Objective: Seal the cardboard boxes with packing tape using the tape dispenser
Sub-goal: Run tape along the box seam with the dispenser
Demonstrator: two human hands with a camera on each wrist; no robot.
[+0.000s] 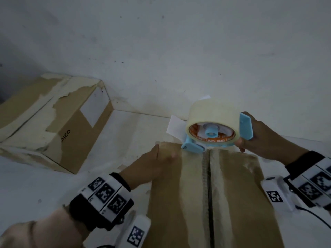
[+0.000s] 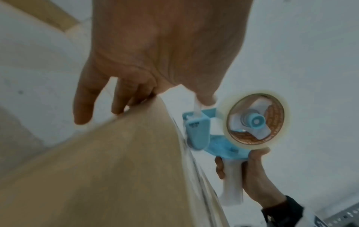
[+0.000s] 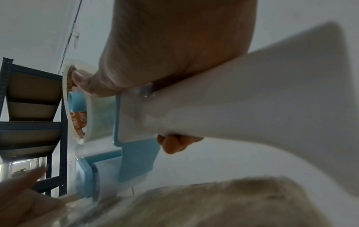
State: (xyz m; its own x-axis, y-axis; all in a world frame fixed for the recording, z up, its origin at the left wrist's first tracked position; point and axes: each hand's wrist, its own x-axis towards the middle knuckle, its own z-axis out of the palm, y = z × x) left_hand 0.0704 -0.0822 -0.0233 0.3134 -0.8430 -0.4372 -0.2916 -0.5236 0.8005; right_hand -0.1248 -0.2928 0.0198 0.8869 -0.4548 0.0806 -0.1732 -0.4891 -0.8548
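A brown cardboard box [image 1: 232, 203] lies in front of me, its two top flaps meeting at a dark centre seam [image 1: 208, 185]. The blue and white tape dispenser [image 1: 211, 131] with a cream tape roll [image 2: 256, 118] sits at the far end of that seam, its roller end [image 3: 91, 179] at the box edge. My right hand [image 1: 254, 140] grips the white handle [image 3: 242, 99]. My left hand [image 1: 161, 156] lies flat on the far left part of the box top, fingers [image 2: 120, 99] over the far edge and thumb by the dispenser's front.
A second cardboard box [image 1: 59, 126], with torn tape remnants and a white label, stands at the left against the white wall [image 1: 179, 51]. Both boxes sit on a white surface [image 1: 35, 185]. A dark metal shelf rack [image 3: 33, 122] appears in the right wrist view.
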